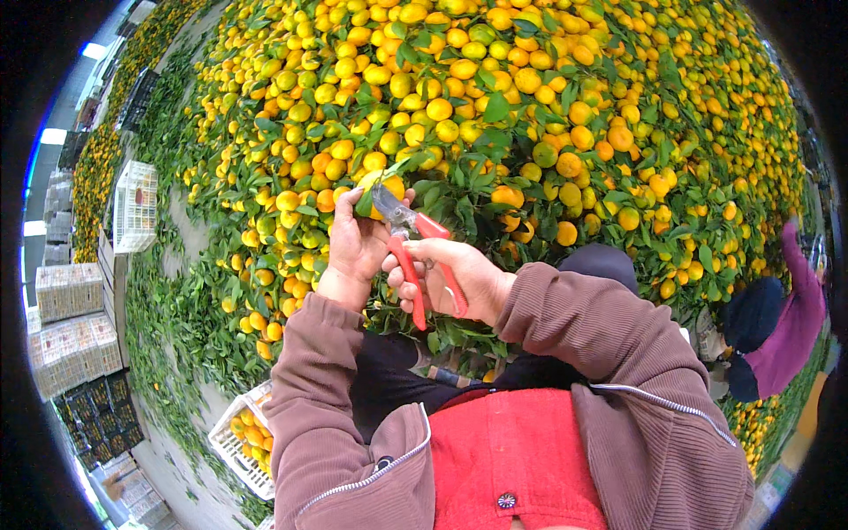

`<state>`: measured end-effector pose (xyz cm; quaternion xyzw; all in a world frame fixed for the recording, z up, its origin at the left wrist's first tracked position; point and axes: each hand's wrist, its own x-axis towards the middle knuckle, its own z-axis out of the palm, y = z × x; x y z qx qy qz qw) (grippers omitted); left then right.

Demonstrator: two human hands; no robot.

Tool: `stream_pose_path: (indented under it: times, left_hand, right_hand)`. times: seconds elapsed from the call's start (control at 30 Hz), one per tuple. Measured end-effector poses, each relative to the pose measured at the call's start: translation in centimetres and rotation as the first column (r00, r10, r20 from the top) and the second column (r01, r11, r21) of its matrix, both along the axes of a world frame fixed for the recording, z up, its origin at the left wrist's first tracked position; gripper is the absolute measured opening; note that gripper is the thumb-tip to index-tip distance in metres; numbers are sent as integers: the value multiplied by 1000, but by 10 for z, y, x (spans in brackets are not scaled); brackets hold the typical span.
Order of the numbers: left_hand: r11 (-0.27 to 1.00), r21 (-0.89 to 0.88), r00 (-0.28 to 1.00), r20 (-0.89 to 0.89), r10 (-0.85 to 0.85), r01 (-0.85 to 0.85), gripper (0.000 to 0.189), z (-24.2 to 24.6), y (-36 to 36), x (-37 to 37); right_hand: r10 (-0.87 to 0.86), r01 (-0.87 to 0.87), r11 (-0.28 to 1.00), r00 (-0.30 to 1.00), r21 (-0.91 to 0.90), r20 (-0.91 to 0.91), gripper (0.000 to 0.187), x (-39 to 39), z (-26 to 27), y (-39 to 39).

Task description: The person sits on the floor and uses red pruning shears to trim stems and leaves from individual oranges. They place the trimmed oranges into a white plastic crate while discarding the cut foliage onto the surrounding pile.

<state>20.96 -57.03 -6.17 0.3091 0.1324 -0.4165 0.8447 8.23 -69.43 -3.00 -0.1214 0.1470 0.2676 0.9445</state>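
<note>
My right hand (457, 275) grips a pair of red-handled pruning shears (419, 277) with the handles spread apart. Their metal blades (387, 202) lie over an orange citrus fruit (392, 185) at its leafy top. Around that fruit my left hand (360, 245) is cupped from below, its thumb beside a green leaf. Part of the fruit is hidden behind the blades and leaves. Just beyond both hands rises a large heap of mandarin-like fruit (437, 109), mixed yellow, orange and greenish, many with leaves and stems attached.
A white plastic crate (242, 457) holding fruit stands at my lower left. Another white crate (136, 207) sits farther left on the leaf-strewn floor (182, 228). Stacked pale crates (76, 358) and black crates (99, 417) line the left side. A person in a purple sleeve (792, 331) is at the right.
</note>
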Motion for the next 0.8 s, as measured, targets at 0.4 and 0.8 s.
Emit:
stream_pose_path:
  times: [0.4,0.8]
  left_hand:
    - [979,202,998,45,-32,22,75,-27,-1,16]
    - [-9,844,68,33,-997,-537,42,-135,-219,103]
  right_hand:
    - [-75,82,991,995,-101,72,24,-22,27,-13]
    - [-111,99,978,992,182,59,30,-45,49,-77]
